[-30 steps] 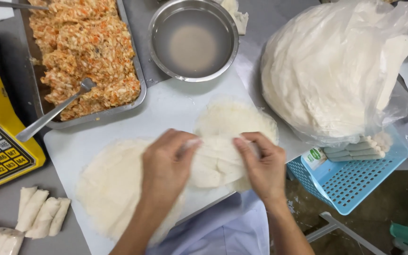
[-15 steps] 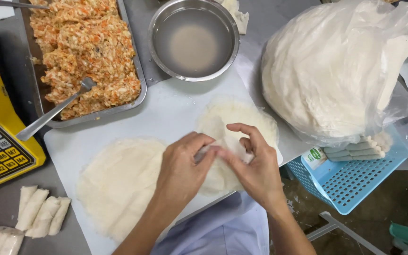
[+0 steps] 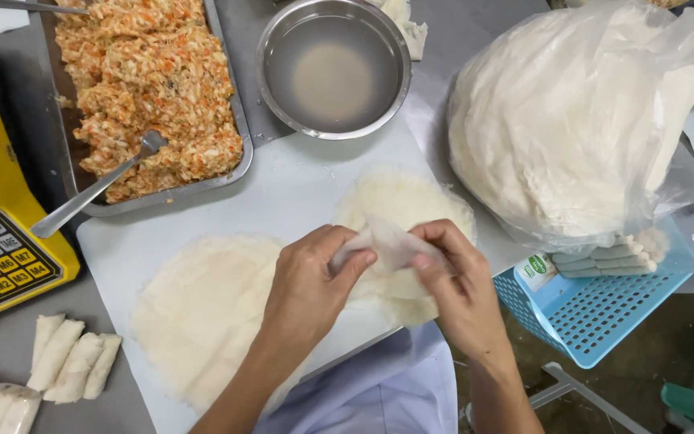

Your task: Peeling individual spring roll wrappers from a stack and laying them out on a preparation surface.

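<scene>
Your left hand (image 3: pixel 307 285) and right hand (image 3: pixel 459 285) meet over the white board (image 3: pixel 283 193), fingers of both pinched on a folded wrapper (image 3: pixel 387 245) lifted just above the round sheet (image 3: pixel 407 201) beneath it. A second round sheet (image 3: pixel 202 309) lies flat to the left, under your left wrist. Behind the board sit a tray (image 3: pixel 234 96) of orange filling with a spoon (image 3: pixel 98 193) in it, and a steel bowl (image 3: pixel 332 68) of cloudy water. A bagged stack of wrappers (image 3: pixel 572 120) rests on a blue basket (image 3: pixel 604 297) at right. Finished rolls (image 3: pixel 70 354) lie on the desk at lower left, by a yellow scale (image 3: pixel 2 233).
</scene>
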